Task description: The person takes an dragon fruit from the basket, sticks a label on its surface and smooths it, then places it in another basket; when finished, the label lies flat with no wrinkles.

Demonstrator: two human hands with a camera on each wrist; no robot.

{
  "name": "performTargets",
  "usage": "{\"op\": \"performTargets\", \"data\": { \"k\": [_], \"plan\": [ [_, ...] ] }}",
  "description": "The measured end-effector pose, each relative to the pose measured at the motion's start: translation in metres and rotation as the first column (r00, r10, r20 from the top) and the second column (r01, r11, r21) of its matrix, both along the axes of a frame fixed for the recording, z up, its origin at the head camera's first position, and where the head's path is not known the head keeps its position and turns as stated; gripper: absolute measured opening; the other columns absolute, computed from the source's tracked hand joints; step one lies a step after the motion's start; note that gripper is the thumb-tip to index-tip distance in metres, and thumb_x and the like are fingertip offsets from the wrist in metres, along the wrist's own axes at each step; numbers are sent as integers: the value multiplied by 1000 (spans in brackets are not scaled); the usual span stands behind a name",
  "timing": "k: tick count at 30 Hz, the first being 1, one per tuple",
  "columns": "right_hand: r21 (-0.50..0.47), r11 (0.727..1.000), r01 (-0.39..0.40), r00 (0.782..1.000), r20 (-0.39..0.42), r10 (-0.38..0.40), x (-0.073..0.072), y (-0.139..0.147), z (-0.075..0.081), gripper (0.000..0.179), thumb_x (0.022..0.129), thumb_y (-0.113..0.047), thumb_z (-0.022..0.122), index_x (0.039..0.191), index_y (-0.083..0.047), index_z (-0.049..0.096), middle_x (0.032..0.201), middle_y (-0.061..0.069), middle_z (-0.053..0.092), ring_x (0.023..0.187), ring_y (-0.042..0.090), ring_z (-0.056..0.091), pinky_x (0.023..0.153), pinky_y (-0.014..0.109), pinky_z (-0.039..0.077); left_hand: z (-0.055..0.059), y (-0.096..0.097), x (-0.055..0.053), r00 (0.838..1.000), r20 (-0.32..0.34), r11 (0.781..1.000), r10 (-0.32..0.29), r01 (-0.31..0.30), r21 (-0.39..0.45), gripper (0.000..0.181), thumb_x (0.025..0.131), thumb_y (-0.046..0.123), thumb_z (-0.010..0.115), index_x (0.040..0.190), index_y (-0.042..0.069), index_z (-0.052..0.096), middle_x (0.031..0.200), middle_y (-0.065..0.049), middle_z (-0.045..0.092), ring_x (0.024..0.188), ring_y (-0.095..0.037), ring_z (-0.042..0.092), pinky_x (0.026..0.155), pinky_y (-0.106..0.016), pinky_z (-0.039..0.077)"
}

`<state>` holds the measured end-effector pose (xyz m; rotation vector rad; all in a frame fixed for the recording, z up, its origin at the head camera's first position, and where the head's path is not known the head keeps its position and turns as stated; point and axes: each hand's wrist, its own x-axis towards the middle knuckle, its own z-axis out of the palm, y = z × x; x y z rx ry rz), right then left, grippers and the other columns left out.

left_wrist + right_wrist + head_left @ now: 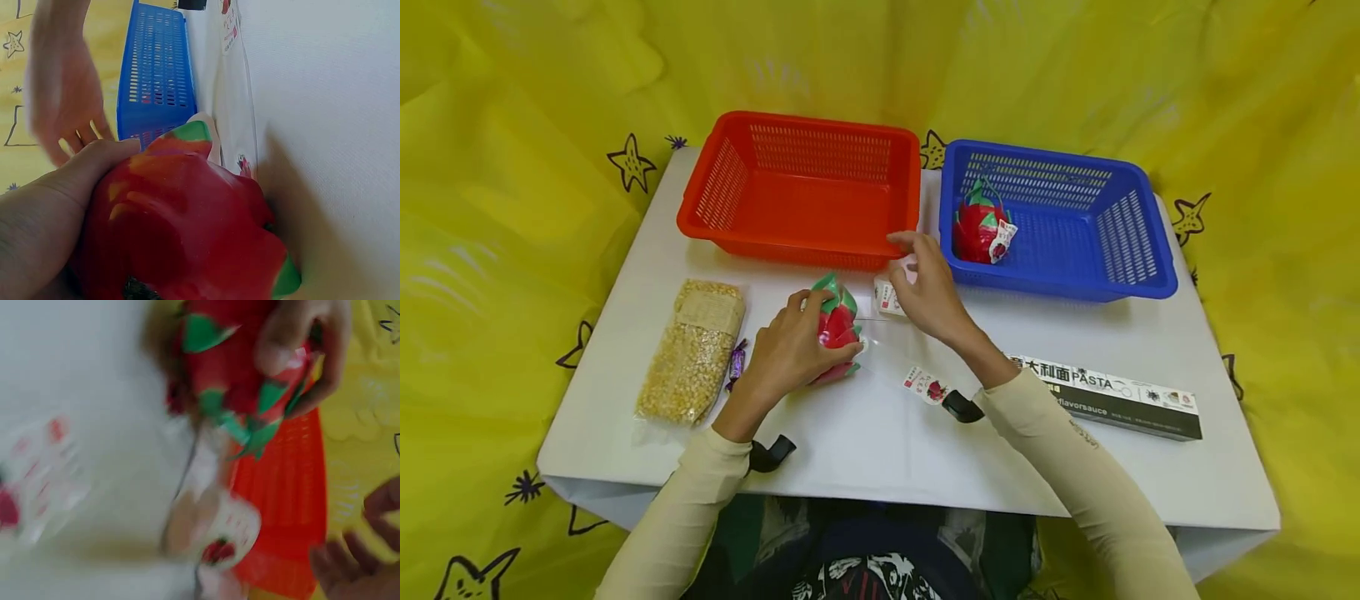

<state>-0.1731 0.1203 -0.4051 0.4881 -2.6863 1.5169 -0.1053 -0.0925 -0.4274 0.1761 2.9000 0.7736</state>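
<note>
My left hand (793, 346) grips a red dragon fruit (835, 325) with green-tipped scales, held at the white table in front of the red basket. In the left wrist view the thumb lies along the upper side of the dragon fruit (187, 219). My right hand (928, 292) holds nothing; its fingers are spread and loosely bent by the front right corner of the red basket (812, 250). Under and beside the hands lies a clear plastic bag (891, 342) with white labels printed with a dragon fruit.
The blue basket (1060, 287) at the back right contains another dragon fruit (979, 233). A bag of yellow kernels (688, 358) lies at left beside a purple-wrapped candy (737, 362). At right is a long pasta box (1120, 400). Yellow cloth (820, 58) hangs around the table.
</note>
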Motion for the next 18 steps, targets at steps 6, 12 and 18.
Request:
{"op": "performTargets", "data": {
  "k": [6,12,18],
  "plan": [
    [230,963,-141,988,-27,151,26,38,-16,24,101,-3,61,122,-1,73,118,15,68,104,31,63,91,47,57,4,1,-5,1000,1,1000,5,-5,-1,90,86,57,80,152,7,46,152,-25,49,120,-44,64,89,-67,58],
    [466,811,-354,935,168,311,51,69,-38,31,101,-11,70,131,-8,75,121,9,67,105,22,64,94,42,58,5,2,-5,1000,-9,1000,-5,5,16,86,86,55,80,149,6,47,152,-26,49,120,-44,63,87,-67,59],
    [503,777,-377,926,178,333,62,71,-49,14,97,-15,78,110,-12,81,112,1,67,95,16,63,86,37,57,2,2,-2,1000,4,1000,3,-3,23,88,86,56,80,151,7,47,152,-26,49,119,-44,63,87,-68,58]
  ]
}}
